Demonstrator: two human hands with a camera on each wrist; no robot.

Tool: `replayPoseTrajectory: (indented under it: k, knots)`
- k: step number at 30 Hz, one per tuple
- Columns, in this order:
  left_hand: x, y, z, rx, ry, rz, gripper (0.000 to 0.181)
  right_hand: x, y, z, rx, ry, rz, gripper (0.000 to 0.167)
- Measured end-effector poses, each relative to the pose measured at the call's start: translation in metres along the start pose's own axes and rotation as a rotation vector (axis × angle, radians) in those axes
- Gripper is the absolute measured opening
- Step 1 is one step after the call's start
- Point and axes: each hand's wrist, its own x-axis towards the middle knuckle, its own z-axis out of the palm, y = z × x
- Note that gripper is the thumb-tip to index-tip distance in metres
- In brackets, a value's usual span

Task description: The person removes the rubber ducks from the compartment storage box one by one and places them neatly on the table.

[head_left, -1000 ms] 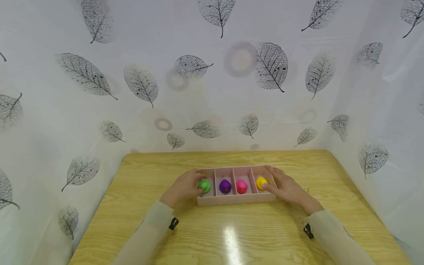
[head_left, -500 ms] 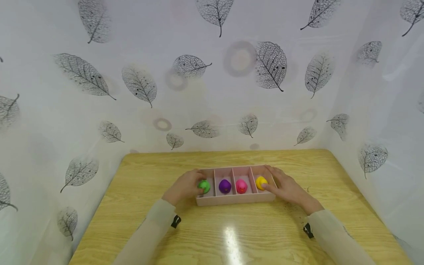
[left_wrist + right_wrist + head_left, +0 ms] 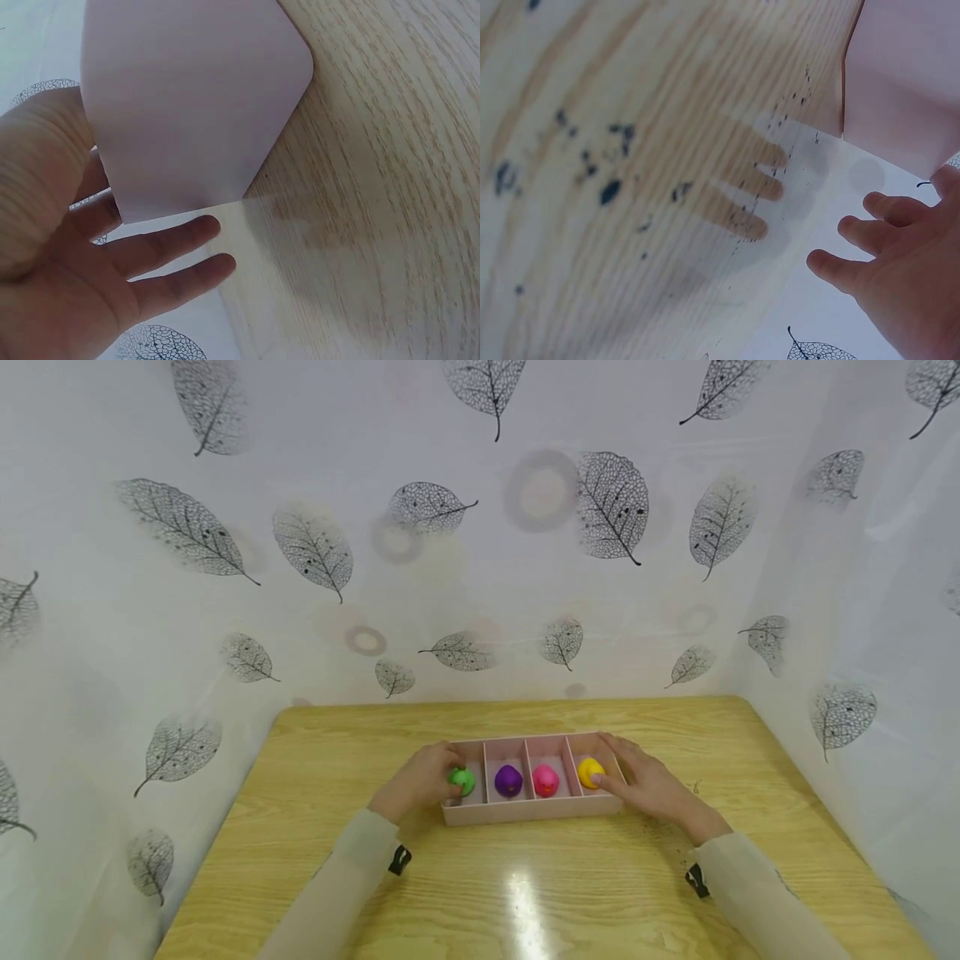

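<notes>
A long pale pink box [image 3: 528, 812] with several compartments sits on the table. One small rubber duck rests in each: a green duck [image 3: 465, 779] at the left end, then a purple duck [image 3: 508, 781], a pink duck [image 3: 546, 781] and, at the right end, a yellow duck [image 3: 588, 772]. My left hand [image 3: 416, 781] reaches over the left end wall, thumb and forefinger around the green duck; two other fingers stay outside the box, as the left wrist view shows. My right hand [image 3: 652, 787] touches the yellow duck with its thumb, its straight fingers at the box's far right corner.
The wood-grain table [image 3: 450, 893] carries dark specks [image 3: 611, 191] near my right hand. A white sheet [image 3: 480, 585] printed with leaves rises behind the table and along both sides.
My left wrist has shifted slightly to the right. The box, the ducks and my right hand look almost unmoved; the view has tilted a little.
</notes>
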Motion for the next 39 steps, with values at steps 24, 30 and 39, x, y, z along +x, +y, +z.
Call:
replayPoseTrajectory:
  k: [24,30,39]
  knots:
    - [-0.003,0.002,-0.009,-0.133,0.028,-0.02,0.028,0.0,0.002,0.002,0.021,-0.005,0.007,0.082]
    - [-0.006,0.003,-0.02,-0.205,0.083,-0.051,0.034,-0.001,0.003,0.002,0.027,-0.008,0.015,0.083]
    - [-0.014,-0.006,-0.035,-0.196,0.172,0.012,0.035,-0.002,0.0,0.0,0.052,-0.019,0.026,0.083]
